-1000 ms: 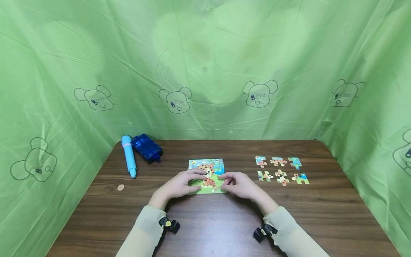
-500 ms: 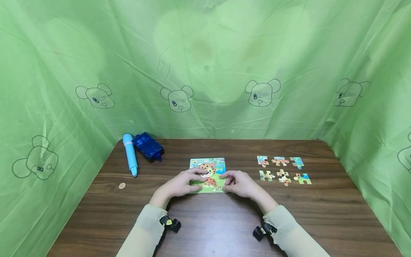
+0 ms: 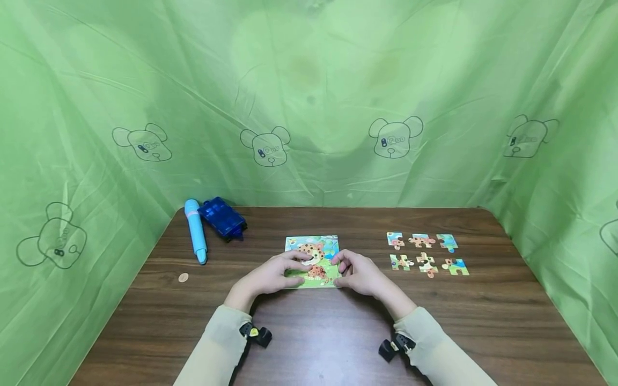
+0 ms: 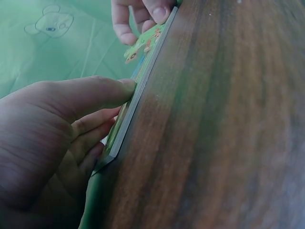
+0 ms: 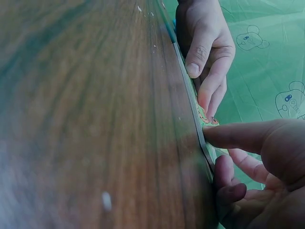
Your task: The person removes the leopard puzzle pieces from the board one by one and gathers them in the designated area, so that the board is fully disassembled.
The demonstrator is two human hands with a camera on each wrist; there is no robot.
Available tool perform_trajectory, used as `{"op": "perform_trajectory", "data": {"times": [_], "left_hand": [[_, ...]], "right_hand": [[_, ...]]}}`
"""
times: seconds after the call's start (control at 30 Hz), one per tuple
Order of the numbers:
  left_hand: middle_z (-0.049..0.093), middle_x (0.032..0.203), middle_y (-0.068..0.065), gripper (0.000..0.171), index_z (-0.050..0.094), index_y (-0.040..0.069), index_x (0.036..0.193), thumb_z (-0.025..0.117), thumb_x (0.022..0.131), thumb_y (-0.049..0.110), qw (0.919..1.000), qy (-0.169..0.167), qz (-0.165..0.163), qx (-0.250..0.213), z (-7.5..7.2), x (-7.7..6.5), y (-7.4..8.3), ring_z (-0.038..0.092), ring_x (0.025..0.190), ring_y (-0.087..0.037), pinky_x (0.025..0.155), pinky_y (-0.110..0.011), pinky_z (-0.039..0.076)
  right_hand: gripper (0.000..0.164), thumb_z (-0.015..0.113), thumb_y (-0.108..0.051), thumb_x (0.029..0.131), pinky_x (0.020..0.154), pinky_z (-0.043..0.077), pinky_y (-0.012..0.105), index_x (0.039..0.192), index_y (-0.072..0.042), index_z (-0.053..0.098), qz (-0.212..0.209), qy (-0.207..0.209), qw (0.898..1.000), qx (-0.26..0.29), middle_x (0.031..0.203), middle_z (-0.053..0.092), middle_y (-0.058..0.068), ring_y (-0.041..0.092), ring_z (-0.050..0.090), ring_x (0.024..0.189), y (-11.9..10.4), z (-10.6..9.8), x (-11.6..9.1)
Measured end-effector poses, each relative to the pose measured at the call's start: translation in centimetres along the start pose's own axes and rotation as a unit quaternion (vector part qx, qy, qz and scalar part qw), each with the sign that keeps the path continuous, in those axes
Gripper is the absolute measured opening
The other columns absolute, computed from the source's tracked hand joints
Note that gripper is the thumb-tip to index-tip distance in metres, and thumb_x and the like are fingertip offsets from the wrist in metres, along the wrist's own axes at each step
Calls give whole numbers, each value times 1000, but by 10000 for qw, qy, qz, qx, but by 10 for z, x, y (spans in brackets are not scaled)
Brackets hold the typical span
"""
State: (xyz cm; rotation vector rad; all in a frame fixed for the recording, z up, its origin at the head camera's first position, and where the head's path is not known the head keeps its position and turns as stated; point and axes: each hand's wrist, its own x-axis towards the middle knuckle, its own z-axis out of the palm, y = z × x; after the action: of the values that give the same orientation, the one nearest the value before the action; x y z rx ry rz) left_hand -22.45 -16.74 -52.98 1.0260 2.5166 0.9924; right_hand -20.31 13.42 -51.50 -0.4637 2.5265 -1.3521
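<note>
A jigsaw puzzle with a spotted leopard cub on green grass lies at the middle of the table in the head view. My left hand rests spread over its left part, thumb near the front edge and fingertips on the picture. At the right side my right hand pinches a green puzzle piece, which tilts up from the board in the left wrist view. Its far edge looks low, close to the board. In the right wrist view the right fingers partly hide that piece.
Several loose jigsaw pieces lie in two rows to the right. On the left are a light blue microphone-shaped toy, a dark blue plastic case and a small round disc. Green fabric hangs behind the table.
The right fingers have risen slightly at the puzzle's right edge, and the piece there now tilts upward. My left hand stays in place. The head view has shifted a little.
</note>
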Motion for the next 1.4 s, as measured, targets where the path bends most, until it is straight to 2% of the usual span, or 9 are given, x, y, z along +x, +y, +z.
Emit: {"op": "perform_trajectory", "data": {"times": [0.13,0.33,0.47,0.57,0.8,1.0,1.13,1.23,1.4], "left_hand": [[57,160,-4,39,76,12,140,78,102,19,10000,29,42,-60,0,0,0,51,150,-29,122,-52,44],[56,161,-4,39,76,15,141,78,103,21,9999,35,12,-135,0,0,0,50,151,-29,123,-54,42],[56,161,-3,42,73,16,144,77,103,25,10000,52,-36,-40,0,1,1,50,152,-29,123,-55,41],[54,163,-2,52,67,16,151,79,101,27,9997,139,-131,148,-1,2,3,48,153,-29,123,-55,41],[29,179,-7,86,45,10,167,85,96,37,9964,328,-697,364,-2,0,5,21,167,-31,130,-55,30],[18,182,-13,108,32,3,172,86,92,51,9913,483,-1178,332,-2,-3,2,17,168,-34,129,-57,31],[16,182,-12,111,28,3,173,85,91,53,9908,480,-1230,297,-1,-3,-1,12,169,-32,130,-56,29],[15,183,-12,113,25,4,173,85,91,53,9910,505,-1217,247,0,-3,-2,11,169,-31,130,-56,28],[15,183,-12,113,23,2,174,83,93,56,9909,537,-1216,205,0,-3,-2,12,169,-31,131,-56,28]], "right_hand": [[40,92,-3,82,69,53,30,115,-11,72,-81,12,10000,-11,100,67,7,15,62,76,0,-1,0],[27,86,-5,90,66,53,28,113,-11,72,-367,23,9993,95,99,71,5,14,63,75,2,-2,0],[24,82,-3,94,60,56,29,116,-6,72,-358,-50,9984,428,98,71,7,18,65,72,2,-6,0],[25,80,-3,96,58,59,35,119,-4,71,-201,-89,9967,779,100,71,10,26,67,71,0,-14,-2],[29,80,-6,97,67,61,44,124,-3,70,-48,49,9951,989,105,73,12,40,72,87,-1,-42,-5],[32,79,-8,99,81,61,46,128,-1,68,-48,127,9943,1056,109,74,15,43,72,94,3,-70,-10],[31,78,-9,101,74,58,36,128,1,67,30,226,9943,1037,109,75,17,41,72,95,8,-92,-18],[30,78,-12,102,71,56,34,126,2,68,116,343,9945,983,108,75,17,36,71,94,12,-109,-25],[31,80,-17,102,82,61,37,123,2,70,192,503,9946,887,107,76,14,30,72,94,23,-133,-38]]}}
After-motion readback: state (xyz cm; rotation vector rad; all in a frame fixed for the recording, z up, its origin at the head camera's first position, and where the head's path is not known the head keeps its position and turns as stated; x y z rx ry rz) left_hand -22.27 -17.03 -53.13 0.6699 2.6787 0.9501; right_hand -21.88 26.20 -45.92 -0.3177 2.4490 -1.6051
